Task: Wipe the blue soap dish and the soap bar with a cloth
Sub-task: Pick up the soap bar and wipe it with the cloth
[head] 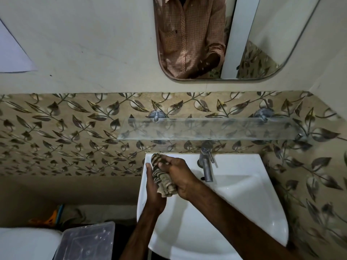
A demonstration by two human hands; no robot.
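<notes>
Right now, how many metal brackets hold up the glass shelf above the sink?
2. One bracket sits near the glass shelf's left end, the other bracket near its right end, both fixed to the leaf-patterned tile. None seem hidden.

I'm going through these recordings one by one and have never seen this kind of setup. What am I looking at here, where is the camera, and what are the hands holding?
There is no machine here: a person works with two bare hands, and the single picture comes from a camera worn on the head, looking down. Below is a white sink with a metal tap, a glass shelf above it, and a mirror higher up. The left hand and the right hand together hold a striped cloth bunched over the sink's left rear corner. A blue soap dish and a soap bar cannot be seen; they may be hidden under the cloth. A clear plastic box sits lower left.
</notes>
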